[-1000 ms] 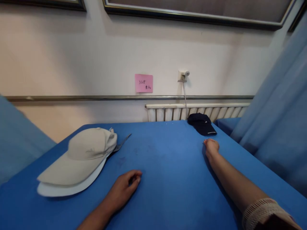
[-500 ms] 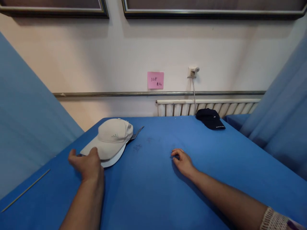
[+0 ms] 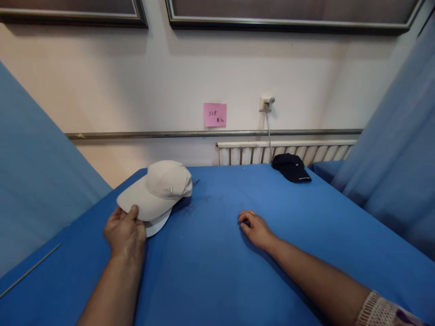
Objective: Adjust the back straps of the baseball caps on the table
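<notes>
Thumb and fingers of my left hand are clamped on the brim of the off-white cap, the thumb above and the other fingertips hidden beneath. I have this cap at the left side of the blue tabletop, its brim pointing toward me and to the left, a small mark on its front. Under it the pale brim of a second cap shows, close by my wrist; I cannot tell whether the two caps touch. A thin dark strap pokes out behind them.

My right hand is low over the middle of the tabletop, well apart from the caps, its fingers loosely curled and the thumb a little away from the forefinger. Beyond it, at the far right corner, lies a navy cap, with a white radiator behind it. To my left a thin stick lies near the blue curtain. On the wall I see a pink note with handwriting, beside a socket.
</notes>
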The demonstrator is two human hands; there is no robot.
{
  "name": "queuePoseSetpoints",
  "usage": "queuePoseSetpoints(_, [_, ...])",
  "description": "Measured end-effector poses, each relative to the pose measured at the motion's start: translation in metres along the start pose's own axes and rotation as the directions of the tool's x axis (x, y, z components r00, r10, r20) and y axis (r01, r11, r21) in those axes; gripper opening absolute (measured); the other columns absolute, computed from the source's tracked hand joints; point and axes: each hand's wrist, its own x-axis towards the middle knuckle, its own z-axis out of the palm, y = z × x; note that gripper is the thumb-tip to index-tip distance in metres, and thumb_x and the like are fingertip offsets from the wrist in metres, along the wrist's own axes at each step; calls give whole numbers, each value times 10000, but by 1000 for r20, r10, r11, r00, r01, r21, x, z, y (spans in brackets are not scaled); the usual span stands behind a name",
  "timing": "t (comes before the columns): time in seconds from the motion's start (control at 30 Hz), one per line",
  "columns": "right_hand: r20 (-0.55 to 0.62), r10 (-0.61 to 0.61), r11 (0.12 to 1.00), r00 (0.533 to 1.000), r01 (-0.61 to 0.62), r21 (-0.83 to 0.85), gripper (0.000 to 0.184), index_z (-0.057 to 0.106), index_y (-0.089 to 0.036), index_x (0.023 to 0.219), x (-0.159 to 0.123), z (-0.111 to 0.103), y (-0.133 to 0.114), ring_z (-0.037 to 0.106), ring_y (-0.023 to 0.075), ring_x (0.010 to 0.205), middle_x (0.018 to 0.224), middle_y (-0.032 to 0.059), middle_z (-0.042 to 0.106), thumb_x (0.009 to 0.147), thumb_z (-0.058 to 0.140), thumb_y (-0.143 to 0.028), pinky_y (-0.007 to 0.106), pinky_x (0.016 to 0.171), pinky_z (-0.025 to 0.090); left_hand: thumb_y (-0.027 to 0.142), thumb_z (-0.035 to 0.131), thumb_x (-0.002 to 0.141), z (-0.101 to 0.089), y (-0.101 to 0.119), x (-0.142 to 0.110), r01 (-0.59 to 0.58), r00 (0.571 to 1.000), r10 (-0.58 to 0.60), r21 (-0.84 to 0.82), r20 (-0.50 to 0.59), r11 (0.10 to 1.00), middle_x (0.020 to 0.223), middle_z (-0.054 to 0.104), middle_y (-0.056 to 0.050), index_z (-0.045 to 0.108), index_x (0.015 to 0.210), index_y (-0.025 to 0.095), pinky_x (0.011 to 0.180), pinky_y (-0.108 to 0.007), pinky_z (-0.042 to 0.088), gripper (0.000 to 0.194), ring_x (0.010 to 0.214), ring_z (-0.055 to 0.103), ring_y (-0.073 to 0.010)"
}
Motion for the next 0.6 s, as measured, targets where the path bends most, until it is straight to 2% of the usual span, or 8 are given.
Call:
queuePoseSetpoints(0.1, [-164, 75, 992, 984, -56, 113, 141, 641, -229, 865, 8, -3, 3, 599, 183, 875, 951, 38, 647, 731, 612, -192, 341, 862, 456, 18, 570, 835, 2, -4, -2, 135, 969, -119, -61, 216, 989, 991, 714, -5, 642, 1026, 140, 800, -158, 553, 238, 939, 658, -111])
queuePoseSetpoints(0.17, [-281, 189, 962, 941, -120, 245, 158, 636, -217, 894, 15, -12, 1, 603, 184, 851, 911, 38, 650, 752, 638, -286, 337, 849, 464, 29, 578, 821, 5, -11, -6, 235, 906, -201, -49, 373, 971, 940, 725, -18, 672, 994, 145, 752, -176, 576, 229, 809, 675, -111])
queuePoseSetpoints(0.23, [-320, 358, 883, 877, -207, 422, 232, 625, -202, 925, 20, -27, -3, 616, 194, 864, 924, 53, 654, 776, 640, -379, 327, 805, 481, 42, 626, 776, 10, -22, -14, 336, 817, -306, 29, 489, 942, 932, 733, -49, 678, 1017, 138, 710, -213, 596, 264, 744, 685, -135])
queuePoseSetpoints(0.33, [-125, 584, 617, 802, -339, 710, 366, 592, -187, 1002, 22, -51, -11, 646, 209, 907, 1065, 102, 648, 854, 549, -519, 330, 761, 512, 19, 707, 685, 22, -42, -29, 430, 677, -471, 215, 566, 877, 946, 735, -96, 670, 1056, 118, 674, -223, 595, 385, 734, 698, -162])
queuePoseSetpoints(0.4, [113, 619, 435, 777, -459, 775, 463, 576, -169, 1039, 20, -61, -14, 666, 217, 882, 1085, 134, 650, 871, 502, -594, 348, 749, 528, -12, 730, 647, 35, -55, -36, 444, 629, -545, 319, 555, 837, 918, 733, -103, 666, 1038, 110, 641, -224, 588, 414, 706, 697, -163])
queuePoseSetpoints(0.43, [206, 607, 390, 768, -513, 765, 491, 574, -161, 1045, 19, -63, -15, 673, 217, 856, 1071, 143, 657, 865, 508, -612, 348, 733, 532, -21, 732, 643, 43, -61, -38, 444, 623, -570, 357, 536, 822, 888, 730, -99, 666, 1009, 107, 620, -226, 583, 393, 682, 693, -162])
queuePoseSetpoints(0.5, [295, 567, 401, 769, -571, 717, 482, 584, -156, 1028, 18, -62, -15, 672, 198, 782, 1014, 131, 677, 836, 571, -598, 310, 661, 525, -31, 723, 656, 62, -72, -39, 453, 623, -606, 404, 494, 795, 824, 720, -90, 662, 939, 105, 596, -233, 573, 320, 646, 682, -160])
queuePoseSetpoints(0.6, [262, 499, 557, 826, -538, 633, 375, 626, -161, 904, 22, -50, -13, 617, 146, 620, 809, 62, 688, 766, 689, -504, 233, 533, 454, -54, 701, 673, 97, -84, -36, 457, 658, -612, 414, 438, 787, 757, 703, -76, 654, 883, 113, 627, -242, 563, 273, 629, 667, -149])
